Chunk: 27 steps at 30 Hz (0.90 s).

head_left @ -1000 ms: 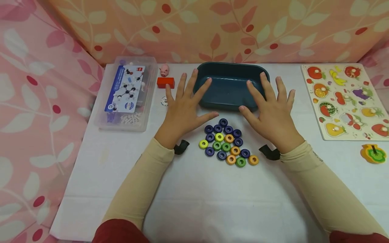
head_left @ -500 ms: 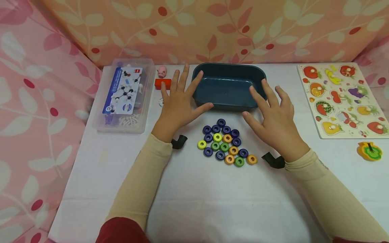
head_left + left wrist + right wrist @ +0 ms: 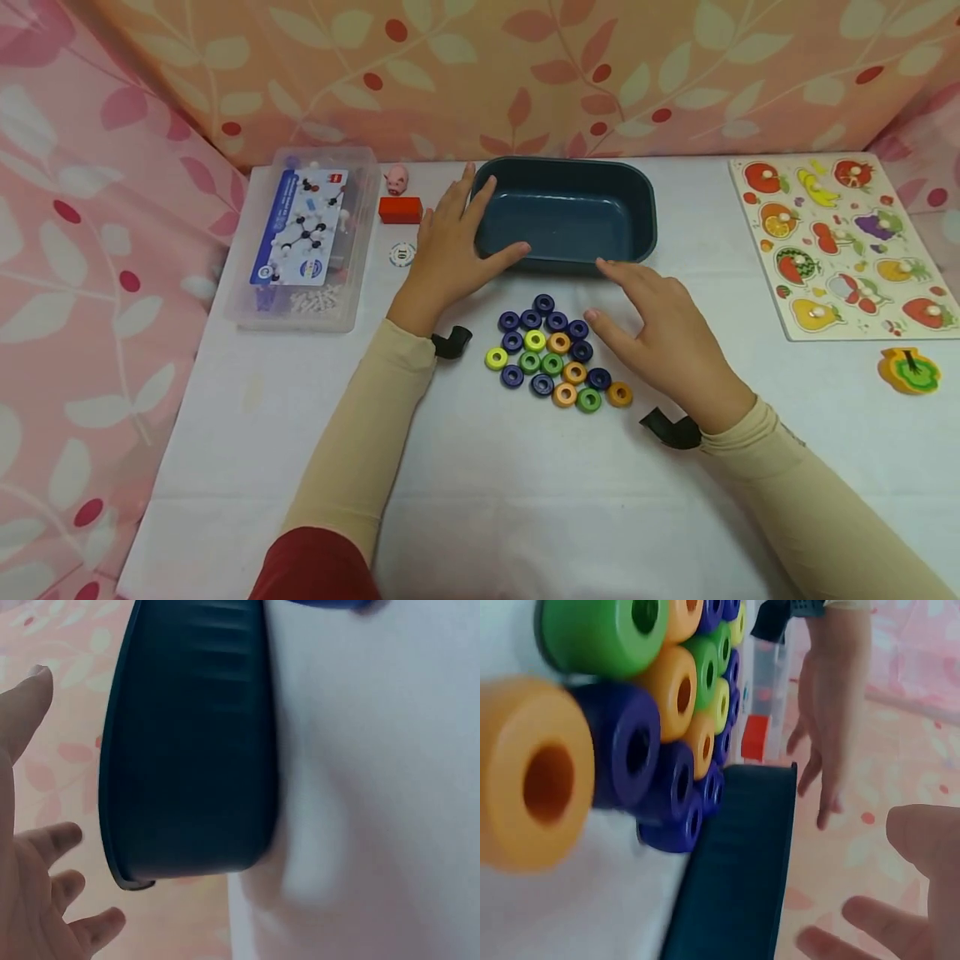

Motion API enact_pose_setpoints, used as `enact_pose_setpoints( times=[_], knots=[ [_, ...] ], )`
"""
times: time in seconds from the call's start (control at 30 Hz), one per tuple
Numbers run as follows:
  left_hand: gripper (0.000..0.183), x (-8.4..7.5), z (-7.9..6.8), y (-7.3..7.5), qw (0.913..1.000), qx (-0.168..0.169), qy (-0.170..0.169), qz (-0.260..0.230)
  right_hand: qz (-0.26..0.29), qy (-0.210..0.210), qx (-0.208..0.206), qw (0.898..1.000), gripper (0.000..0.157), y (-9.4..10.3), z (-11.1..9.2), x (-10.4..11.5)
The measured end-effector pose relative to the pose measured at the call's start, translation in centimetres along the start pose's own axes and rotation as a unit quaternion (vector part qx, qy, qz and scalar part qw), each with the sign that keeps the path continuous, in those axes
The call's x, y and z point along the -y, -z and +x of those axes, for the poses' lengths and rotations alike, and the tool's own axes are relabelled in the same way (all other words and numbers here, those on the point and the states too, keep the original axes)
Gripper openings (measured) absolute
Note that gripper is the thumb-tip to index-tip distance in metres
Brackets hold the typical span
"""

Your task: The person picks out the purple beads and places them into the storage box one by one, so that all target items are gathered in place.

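Note:
In the head view, a dark teal plastic tub (image 3: 566,227) stands at the back of the table. My left hand (image 3: 450,262) hovers at its left end, fingers spread and holding nothing. My right hand (image 3: 671,342) is just right of a cluster of thick beads with holes, its thumb and index finger apart and nothing between them. The cluster mixes purple, yellow, green and orange beads; an orange bead (image 3: 499,780) looms large in the right wrist view. From the left wrist, the tub's outer side (image 3: 195,750) shows beside my fingers, with a gap between.
A clear box (image 3: 352,250) with a molecule-model label lies at the left. Near it are a pink pig figure (image 3: 396,178), a red block (image 3: 401,210) and a round token (image 3: 402,254). A fruit puzzle board (image 3: 847,250) and a tree-shaped piece (image 3: 910,371) lie at the right.
My right hand has come down and nearer to me, toward the beads' right side, its fingers less spread. My left hand has turned slightly at the tub's left end. The beads have not moved.

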<state>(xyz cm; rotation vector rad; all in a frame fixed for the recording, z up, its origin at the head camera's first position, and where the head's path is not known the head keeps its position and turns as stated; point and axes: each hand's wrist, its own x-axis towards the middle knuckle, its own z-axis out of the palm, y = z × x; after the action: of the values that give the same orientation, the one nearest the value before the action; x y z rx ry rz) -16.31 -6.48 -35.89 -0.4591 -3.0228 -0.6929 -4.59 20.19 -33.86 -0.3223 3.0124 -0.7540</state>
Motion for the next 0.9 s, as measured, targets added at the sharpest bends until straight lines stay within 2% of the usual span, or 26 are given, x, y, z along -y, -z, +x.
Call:
enact_pose_setpoints(
  times=[0.1, 0.23, 0.37, 0.5, 0.7, 0.9],
  knots=[
    [0.106, 0.4, 0.4, -0.1, 0.9996, 0.009, 0.015, -0.024, 0.025, -0.014, 0.029, 0.999, 0.061, -0.4, 0.1, 0.0],
    [0.112, 0.8, 0.8, -0.4, 0.9968, 0.038, 0.046, -0.053, 0.049, -0.035, 0.069, 0.996, 0.056, -1.0, 0.5, -0.3],
    [0.116, 1.0, 1.0, -1.0, 0.9926, 0.066, 0.067, -0.076, 0.082, -0.056, 0.109, 0.989, 0.051, -1.4, 0.9, -0.9],
    [0.120, 1.0, 1.0, -1.2, 0.9905, 0.071, 0.077, -0.089, 0.107, -0.063, 0.146, 0.982, 0.048, -2.0, 1.4, -1.5],
    [0.124, 0.5, 1.4, -0.8, 0.9865, 0.086, 0.084, -0.111, 0.127, -0.065, 0.161, 0.977, 0.038, -2.8, 2.3, -2.4],
    [0.123, -0.5, 1.5, -0.4, 0.9807, 0.087, 0.112, -0.135, 0.138, -0.071, 0.167, 0.974, 0.032, -3.0, 3.0, -2.8]
  ],
)
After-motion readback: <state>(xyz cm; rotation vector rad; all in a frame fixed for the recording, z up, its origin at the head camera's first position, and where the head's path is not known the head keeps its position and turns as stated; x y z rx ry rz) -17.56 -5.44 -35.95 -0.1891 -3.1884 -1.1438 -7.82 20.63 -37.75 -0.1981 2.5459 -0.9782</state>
